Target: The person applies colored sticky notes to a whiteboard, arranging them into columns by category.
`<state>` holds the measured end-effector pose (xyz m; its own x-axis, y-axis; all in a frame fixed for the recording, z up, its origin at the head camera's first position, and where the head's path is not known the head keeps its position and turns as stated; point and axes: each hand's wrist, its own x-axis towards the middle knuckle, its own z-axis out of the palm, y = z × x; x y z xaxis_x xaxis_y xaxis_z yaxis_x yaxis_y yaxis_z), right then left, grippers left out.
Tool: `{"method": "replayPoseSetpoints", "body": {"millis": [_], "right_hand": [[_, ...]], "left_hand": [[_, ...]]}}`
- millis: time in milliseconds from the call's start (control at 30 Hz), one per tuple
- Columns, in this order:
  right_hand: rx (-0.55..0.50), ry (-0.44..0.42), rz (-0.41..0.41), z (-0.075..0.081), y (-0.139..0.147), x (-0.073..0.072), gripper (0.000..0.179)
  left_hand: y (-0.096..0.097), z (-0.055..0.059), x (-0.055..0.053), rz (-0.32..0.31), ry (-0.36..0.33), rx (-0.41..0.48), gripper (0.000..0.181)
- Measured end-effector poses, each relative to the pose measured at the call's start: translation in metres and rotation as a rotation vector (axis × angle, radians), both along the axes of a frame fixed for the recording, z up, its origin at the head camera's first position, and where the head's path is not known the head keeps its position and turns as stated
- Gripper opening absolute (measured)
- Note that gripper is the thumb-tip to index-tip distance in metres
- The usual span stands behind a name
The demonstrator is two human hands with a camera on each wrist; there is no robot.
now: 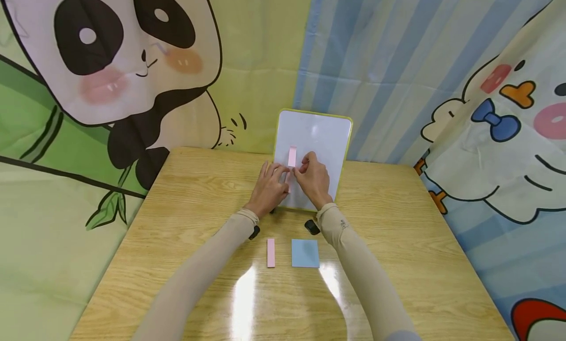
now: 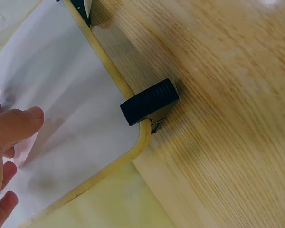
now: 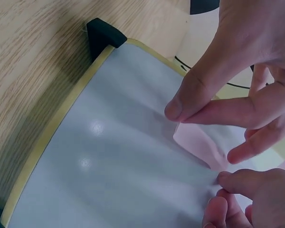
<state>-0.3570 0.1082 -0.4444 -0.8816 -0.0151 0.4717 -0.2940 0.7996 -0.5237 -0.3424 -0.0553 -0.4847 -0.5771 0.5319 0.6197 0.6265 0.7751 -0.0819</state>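
A whiteboard (image 1: 315, 134) with a yellow frame leans upright on the table. On its face, a pink sticky-note strip (image 1: 292, 156) is stuck flat. Just below it, a second pink strip (image 3: 199, 142) bends out from the board between both hands. My left hand (image 1: 267, 186) pinches the lower end of this strip between thumb and index finger (image 3: 218, 111). At the strip's upper end, my right hand (image 1: 315, 179) has its thumb and curled fingers pinched together, tips right at the paper edge. Left fingers partly cover the strip in the head view.
Black clip feet (image 2: 149, 102) hold the board's lower edge. In front of it on the wooden table (image 1: 199, 193) lie a narrow pink sticky-note strip (image 1: 271, 253) and a blue square sticky note (image 1: 305, 253). Printed curtains (image 1: 261, 61) hang behind and beside the table.
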Motion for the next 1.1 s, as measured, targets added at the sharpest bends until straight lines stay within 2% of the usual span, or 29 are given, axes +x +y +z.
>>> {"method": "replayPoseSetpoints", "body": {"millis": [200,500,1100], "right_hand": [[-0.002,-0.008,0.011,0.001,-0.003,0.001,0.025],[-0.002,-0.017,0.022,-0.001,-0.005,-0.001,0.027],[-0.020,-0.011,0.008,-0.002,0.005,0.002,0.028]], "left_hand": [[0.000,-0.001,0.000,-0.008,0.013,-0.001,0.007],[-0.002,-0.001,0.000,-0.043,0.008,0.040,0.021],[-0.014,0.001,0.004,-0.018,-0.037,0.046,0.023]]}}
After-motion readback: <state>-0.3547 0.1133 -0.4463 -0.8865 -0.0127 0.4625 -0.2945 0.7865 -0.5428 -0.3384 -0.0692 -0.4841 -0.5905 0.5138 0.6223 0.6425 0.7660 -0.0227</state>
